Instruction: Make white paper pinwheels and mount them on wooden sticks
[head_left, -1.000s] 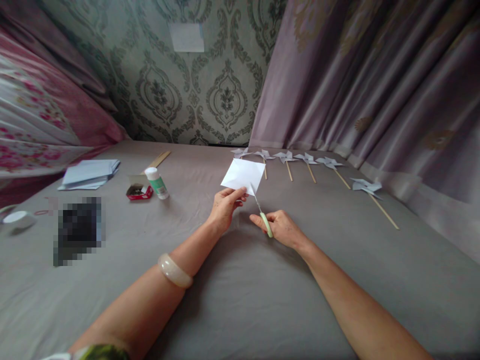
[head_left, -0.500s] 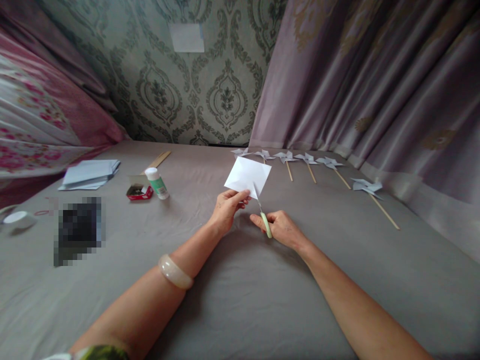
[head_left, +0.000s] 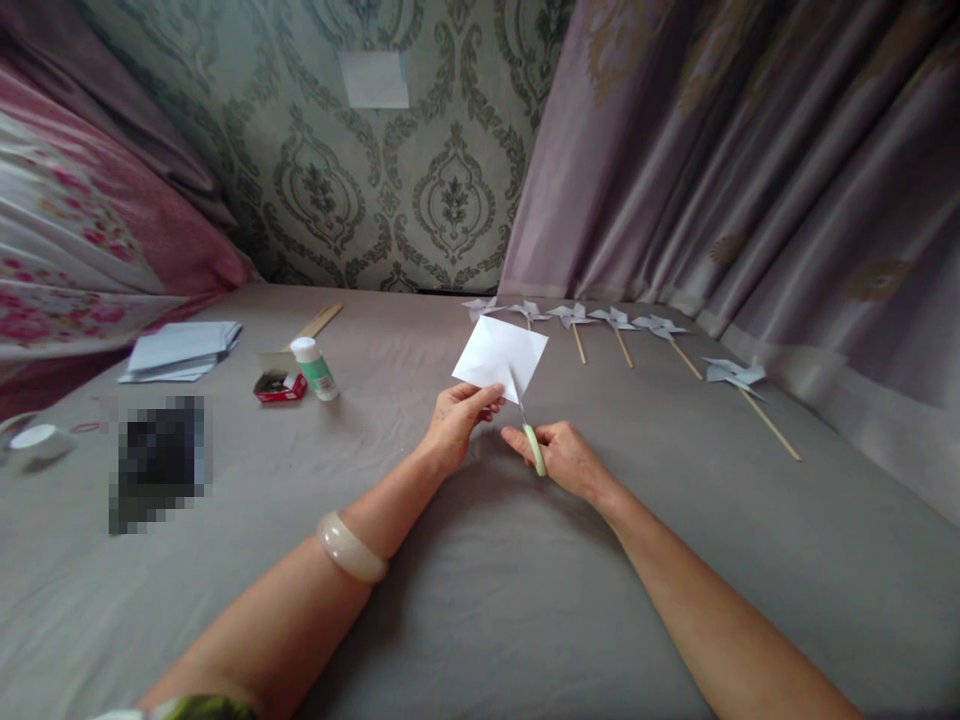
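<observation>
A square sheet of white paper [head_left: 501, 350] is pinched by its near edge between the thumb and fingers of my left hand [head_left: 466, 415], which has a pale bangle [head_left: 351, 548] on its forearm. My right hand [head_left: 566, 455] grips scissors with light green handles [head_left: 535, 450]. Their blades reach into the near corner of the paper, just right of my left thumb. Part of the handles is hidden by my right fingers.
Several white paper pinwheels on wooden sticks [head_left: 772, 425] lie along the back right. At left are a paper stack [head_left: 180, 350], wooden sticks [head_left: 322, 320], a small red box [head_left: 280, 387], a green-and-white bottle [head_left: 315, 370], a white roll [head_left: 41, 441] and a blurred dark object [head_left: 159, 455].
The paper has shifted very slightly to the right, with my left hand moving along with it. The scissors stay at the same corner, their handles almost where they were.
</observation>
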